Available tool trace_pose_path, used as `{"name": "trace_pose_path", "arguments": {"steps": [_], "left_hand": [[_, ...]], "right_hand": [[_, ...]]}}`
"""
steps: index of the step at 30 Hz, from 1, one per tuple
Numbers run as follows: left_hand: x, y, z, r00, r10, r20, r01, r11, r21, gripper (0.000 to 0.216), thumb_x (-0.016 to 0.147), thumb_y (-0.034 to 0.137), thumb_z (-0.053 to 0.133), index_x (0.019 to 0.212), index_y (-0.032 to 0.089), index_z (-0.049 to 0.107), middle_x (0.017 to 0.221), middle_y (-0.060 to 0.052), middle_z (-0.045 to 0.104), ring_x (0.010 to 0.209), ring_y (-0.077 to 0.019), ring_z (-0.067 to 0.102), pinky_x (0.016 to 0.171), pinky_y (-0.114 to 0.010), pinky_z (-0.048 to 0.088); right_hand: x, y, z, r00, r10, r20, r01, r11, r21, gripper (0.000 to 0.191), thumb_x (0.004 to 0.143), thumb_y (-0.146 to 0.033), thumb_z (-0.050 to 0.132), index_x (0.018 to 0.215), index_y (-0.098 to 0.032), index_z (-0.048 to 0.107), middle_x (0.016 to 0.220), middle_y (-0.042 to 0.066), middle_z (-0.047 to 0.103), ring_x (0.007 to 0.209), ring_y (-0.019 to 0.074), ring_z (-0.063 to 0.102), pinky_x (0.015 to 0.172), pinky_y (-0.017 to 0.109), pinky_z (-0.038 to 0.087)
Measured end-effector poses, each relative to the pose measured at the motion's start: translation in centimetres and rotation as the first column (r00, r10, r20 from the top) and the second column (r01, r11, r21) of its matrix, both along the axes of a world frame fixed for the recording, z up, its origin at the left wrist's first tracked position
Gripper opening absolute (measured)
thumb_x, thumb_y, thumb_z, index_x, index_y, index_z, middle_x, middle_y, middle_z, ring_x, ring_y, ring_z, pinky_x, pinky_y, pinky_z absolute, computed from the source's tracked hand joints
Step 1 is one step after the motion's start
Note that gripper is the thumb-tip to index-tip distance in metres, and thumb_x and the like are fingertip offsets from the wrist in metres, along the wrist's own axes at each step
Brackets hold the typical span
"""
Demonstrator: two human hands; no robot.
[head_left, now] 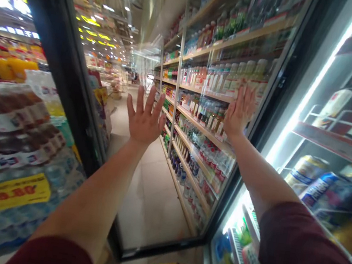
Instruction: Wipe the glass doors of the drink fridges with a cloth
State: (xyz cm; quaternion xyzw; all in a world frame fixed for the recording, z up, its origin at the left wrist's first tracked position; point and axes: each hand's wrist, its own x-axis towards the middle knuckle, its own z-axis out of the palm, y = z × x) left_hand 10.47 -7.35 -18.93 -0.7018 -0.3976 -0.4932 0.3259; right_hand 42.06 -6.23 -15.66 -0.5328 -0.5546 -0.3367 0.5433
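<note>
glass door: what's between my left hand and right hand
Head view: only the glass door lies between the left hand and the right hand, its pane bare there; shelves of bottles show through it.

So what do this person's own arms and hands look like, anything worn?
Both arms wear dark red sleeves, the left sleeve and right sleeve ending near the elbow, forearms bare. The left hand and right hand have no gloves; no watch shows. A thin ring seems to sit on a left finger.
</note>
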Motion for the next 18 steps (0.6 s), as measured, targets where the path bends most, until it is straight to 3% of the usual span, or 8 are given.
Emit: {"name": "trace_pose_path", "arguments": {"steps": [6,11,14,18], "left_hand": [[0.2,-0.2,0.0,1.000,-0.017,0.026,0.018,0.999,-0.043,0.058,0.102,0.049,0.037,0.157,0.030,0.032,0.168,0.003,0.014,0.155,-0.0218,-0.012,0.127,-0.058,-0.013],[0.4,-0.7,0.1,0.999,0.027,0.021,-0.026,0.999,-0.039,0.058,0.101,0.048,0.037,0.156,0.028,0.033,0.167,0.003,0.014,0.155,-0.0193,-0.012,0.127,-0.054,-0.013],[0.4,-0.9,0.1,0.999,0.029,0.020,-0.029,0.999,-0.040,0.058,0.102,0.048,0.036,0.156,0.026,0.034,0.167,0.002,0.015,0.155,-0.0190,-0.012,0.127,-0.054,-0.013],[0.4,-1.0,0.1,0.999,0.038,-0.001,-0.038,0.999,-0.028,0.058,0.102,0.048,0.035,0.155,0.025,0.035,0.167,0.001,0.016,0.155,-0.0198,-0.012,0.126,-0.055,-0.013]], "right_hand": [[-0.4,0.5,3.7,0.982,0.037,-0.186,-0.027,0.998,0.058,0.061,0.107,-0.041,0.010,0.160,-0.013,0.023,0.168,0.010,0.016,0.156,0.0316,0.006,0.124,0.060,0.011],[-2.9,0.8,5.6,0.983,-0.042,-0.179,0.052,0.997,0.051,0.061,0.106,-0.042,0.011,0.160,-0.020,0.028,0.167,0.005,0.022,0.157,0.0294,0.009,0.126,0.061,0.015],[-5.3,0.4,5.1,0.999,-0.027,-0.036,0.030,0.997,0.075,0.059,0.106,-0.041,0.013,0.159,-0.022,0.029,0.167,0.003,0.025,0.157,0.0275,0.010,0.126,0.059,0.017],[-9.1,-0.5,2.5,0.967,0.033,0.253,-0.045,0.998,0.041,0.055,0.106,-0.039,0.023,0.159,-0.025,0.032,0.166,0.002,0.027,0.157,0.0266,0.012,0.127,0.056,0.020]]}}
